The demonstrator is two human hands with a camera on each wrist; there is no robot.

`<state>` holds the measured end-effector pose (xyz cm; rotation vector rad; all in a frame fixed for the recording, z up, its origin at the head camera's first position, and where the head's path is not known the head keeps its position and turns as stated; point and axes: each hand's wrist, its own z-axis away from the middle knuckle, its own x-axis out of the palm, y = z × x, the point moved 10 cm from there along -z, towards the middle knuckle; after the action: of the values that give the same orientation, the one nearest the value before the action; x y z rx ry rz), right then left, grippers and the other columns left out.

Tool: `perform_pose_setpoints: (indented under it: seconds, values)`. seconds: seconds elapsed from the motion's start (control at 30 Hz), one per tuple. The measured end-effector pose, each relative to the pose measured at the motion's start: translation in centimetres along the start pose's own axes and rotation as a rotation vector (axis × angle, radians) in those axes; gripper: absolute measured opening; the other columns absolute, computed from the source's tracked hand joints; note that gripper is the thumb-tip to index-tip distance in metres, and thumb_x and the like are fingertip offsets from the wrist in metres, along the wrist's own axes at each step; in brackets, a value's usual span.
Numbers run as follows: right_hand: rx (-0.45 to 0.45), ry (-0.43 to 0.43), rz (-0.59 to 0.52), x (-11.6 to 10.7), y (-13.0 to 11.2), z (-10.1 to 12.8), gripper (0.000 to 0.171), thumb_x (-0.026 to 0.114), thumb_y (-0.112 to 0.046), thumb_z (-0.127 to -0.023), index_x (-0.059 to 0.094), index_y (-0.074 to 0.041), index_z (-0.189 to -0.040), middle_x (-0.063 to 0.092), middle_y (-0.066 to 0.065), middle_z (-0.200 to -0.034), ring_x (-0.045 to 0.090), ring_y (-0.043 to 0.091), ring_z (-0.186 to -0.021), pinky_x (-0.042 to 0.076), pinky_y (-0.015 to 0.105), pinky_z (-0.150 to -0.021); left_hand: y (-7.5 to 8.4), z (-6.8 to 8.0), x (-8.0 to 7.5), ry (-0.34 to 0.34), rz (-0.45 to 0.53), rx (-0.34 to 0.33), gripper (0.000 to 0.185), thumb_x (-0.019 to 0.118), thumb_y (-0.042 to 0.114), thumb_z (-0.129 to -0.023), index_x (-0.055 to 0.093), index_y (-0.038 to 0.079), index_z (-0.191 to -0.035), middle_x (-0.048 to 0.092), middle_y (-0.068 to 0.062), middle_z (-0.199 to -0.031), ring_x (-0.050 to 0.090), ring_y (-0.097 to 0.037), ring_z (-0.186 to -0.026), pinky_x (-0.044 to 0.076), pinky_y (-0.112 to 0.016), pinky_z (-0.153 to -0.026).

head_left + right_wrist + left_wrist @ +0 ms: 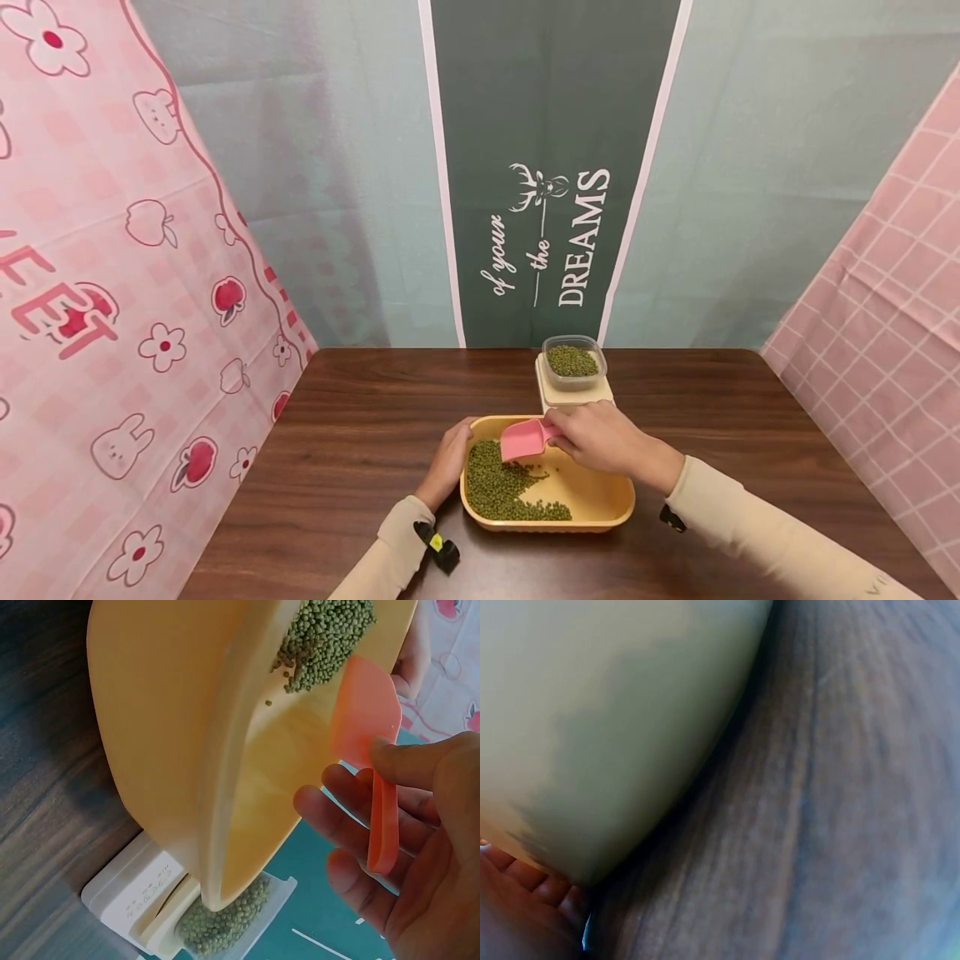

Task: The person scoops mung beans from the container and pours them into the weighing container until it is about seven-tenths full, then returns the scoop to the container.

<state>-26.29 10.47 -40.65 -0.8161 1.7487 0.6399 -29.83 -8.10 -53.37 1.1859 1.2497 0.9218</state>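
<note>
A yellow plastic basin (600, 492) holds small green mung beans (498, 492), heaped toward its left side and front edge. My right hand (603, 437) grips a pink scoop (525, 439) by its handle above the basin. Bare pink shows inside the scoop, and its front edge overlaps the beans in the head view. In the right wrist view the thumb lies at the top of the handle (383, 825), with the fingers curled behind it. My left hand (447, 458) holds the basin's left end, its fingers (551, 889) against the outer wall.
Behind the basin a white kitchen scale (551, 392) carries a clear plastic container (573, 382) of mung beans. All stand on a dark wood table (375, 417). Printed cloths hang around it: pink at the left and right, grey-green with lettering (585, 237) at the back.
</note>
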Motion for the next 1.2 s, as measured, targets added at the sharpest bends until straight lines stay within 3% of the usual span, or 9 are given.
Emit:
perform_pose_setpoints:
  seconds: [0.13,0.37,0.53,0.8,0.97,1.2]
  values:
    - [-0.001,-0.013,-0.021,0.4,-0.1,-0.2,0.009,0.08,-0.021,-0.092,0.072,-0.018,-0.096,0.073,-0.009,-0.082,0.056,0.007,-0.062,0.044,0.028,-0.054,0.0,0.0,0.0,0.003,-0.012,0.008,0.045,0.034,0.008,-0.105,0.069,0.0,-0.131,0.072,-0.018,-0.129,0.064,-0.027,-0.119,0.049,-0.035,-0.104]
    - [0.002,-0.083,-0.026,1.4,-0.2,-0.5,0.014,0.083,-0.027,-0.09,0.074,-0.019,-0.095,0.057,-0.011,-0.068,0.042,0.004,-0.059,0.034,0.024,-0.053,0.1,-0.1,0.1,0.0,-0.017,0.006,0.045,0.033,0.007,-0.105,0.069,-0.001,-0.131,0.072,-0.018,-0.13,0.064,-0.026,-0.119,0.048,-0.034,-0.104]
    - [-0.013,-0.098,-0.044,1.5,-0.5,-0.7,0.019,0.085,-0.028,-0.089,0.076,-0.016,-0.101,0.059,-0.01,-0.069,0.044,0.005,-0.061,0.035,0.023,-0.053,0.0,0.0,0.1,0.0,-0.003,0.001,0.044,0.034,0.006,-0.104,0.069,-0.001,-0.131,0.071,-0.018,-0.13,0.064,-0.027,-0.119,0.049,-0.037,-0.105]
    - [-0.009,-0.126,-0.023,1.8,-0.5,-0.8,0.023,0.091,-0.026,-0.081,0.07,-0.018,-0.085,0.064,-0.007,-0.076,0.047,0.005,-0.062,0.037,0.021,-0.053,0.2,0.0,0.0,0.0,0.013,0.008,0.044,0.035,0.007,-0.104,0.069,0.0,-0.132,0.072,-0.018,-0.129,0.064,-0.027,-0.118,0.049,-0.038,-0.104]
    - [-0.008,-0.161,-0.031,2.2,-0.5,-0.6,0.022,0.088,-0.015,-0.081,0.067,-0.018,-0.079,0.06,-0.008,-0.072,0.044,0.004,-0.061,0.036,0.02,-0.053,0.3,0.0,0.0,0.003,0.019,0.009,0.044,0.036,0.006,-0.104,0.069,0.0,-0.131,0.072,-0.018,-0.128,0.065,-0.027,-0.117,0.05,-0.038,-0.104]
    - [0.029,-0.203,-0.053,3.2,0.2,-0.3,0.021,0.088,-0.018,-0.083,0.068,-0.018,-0.081,0.052,-0.011,-0.068,0.039,0.004,-0.059,0.031,0.022,-0.052,0.3,0.1,0.0,-0.003,0.028,0.015,0.045,0.033,0.006,-0.104,0.068,-0.002,-0.133,0.072,-0.02,-0.129,0.065,-0.029,-0.118,0.051,-0.037,-0.102]
